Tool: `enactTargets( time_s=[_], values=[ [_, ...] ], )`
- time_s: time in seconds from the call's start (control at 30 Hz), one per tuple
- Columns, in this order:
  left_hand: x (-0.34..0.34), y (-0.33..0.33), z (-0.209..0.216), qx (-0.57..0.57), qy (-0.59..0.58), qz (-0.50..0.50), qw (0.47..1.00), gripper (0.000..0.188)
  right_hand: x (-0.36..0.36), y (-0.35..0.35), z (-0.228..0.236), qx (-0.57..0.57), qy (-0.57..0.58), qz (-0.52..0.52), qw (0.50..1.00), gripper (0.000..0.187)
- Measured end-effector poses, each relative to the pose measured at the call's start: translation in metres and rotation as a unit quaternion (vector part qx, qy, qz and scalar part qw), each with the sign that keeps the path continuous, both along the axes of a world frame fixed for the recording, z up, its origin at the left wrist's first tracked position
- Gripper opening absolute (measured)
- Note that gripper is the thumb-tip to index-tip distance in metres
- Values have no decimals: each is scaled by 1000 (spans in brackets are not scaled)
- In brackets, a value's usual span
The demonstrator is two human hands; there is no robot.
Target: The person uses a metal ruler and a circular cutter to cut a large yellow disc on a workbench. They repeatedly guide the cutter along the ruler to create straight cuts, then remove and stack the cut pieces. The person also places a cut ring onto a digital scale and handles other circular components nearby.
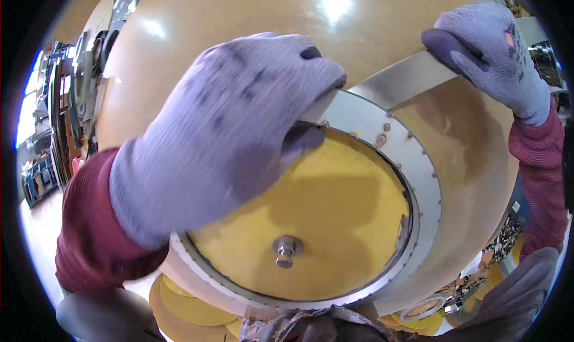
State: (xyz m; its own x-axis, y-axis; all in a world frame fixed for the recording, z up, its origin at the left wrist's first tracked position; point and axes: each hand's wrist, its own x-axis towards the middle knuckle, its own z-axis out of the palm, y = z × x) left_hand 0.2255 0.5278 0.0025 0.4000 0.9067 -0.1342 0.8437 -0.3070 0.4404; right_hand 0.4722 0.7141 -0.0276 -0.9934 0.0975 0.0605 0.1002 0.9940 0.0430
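A light metal ring (426,180), dotted with small studs or weld marks, surrounds a yellow disc (335,204) with a hex bolt (287,250) and washer on it. My left hand (233,115), in a stained lavender glove, is closed over the ring's far rim, its thumb on the inner side. From beside that rim a flat metal strip (403,82) runs off to the upper right. Its outer end is pinched in my right hand (487,52), gloved likewise, with a small hole in the glove. My left fingertips are partly hidden behind the rim.
The ring rests on a large tan round surface (239,13). Yellow discs (185,306) lie below its near edge. Metal pieces (505,243) are piled at the lower right. Sheets and racks (66,103) stand at the far left.
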Motion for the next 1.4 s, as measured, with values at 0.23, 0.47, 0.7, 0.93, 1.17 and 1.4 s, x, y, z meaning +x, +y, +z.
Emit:
enactTargets(
  time_s=[0.23,0.47,0.7,0.93,1.17,1.4],
  values=[
    [-3,35,1,-151,-33,-28,988,40,53,-56,-15,-89,82,-91,989,17],
    [-2,36,-5,-138,-28,-33,990,43,195,-269,6,-159,-48,-429,888,23],
    [-16,33,0,-199,-29,4,980,49,191,-319,-28,-133,-31,-509,850,24],
    [-75,2,-18,-228,-98,117,962,53,165,-206,-39,-109,53,-403,907,23],
    [-88,-52,-2,-192,-86,226,951,56,152,-206,-30,-88,115,-370,918,23],
    [-92,-47,-10,-195,-101,229,948,54,148,-306,-17,-146,142,-549,811,21]
  ],
)
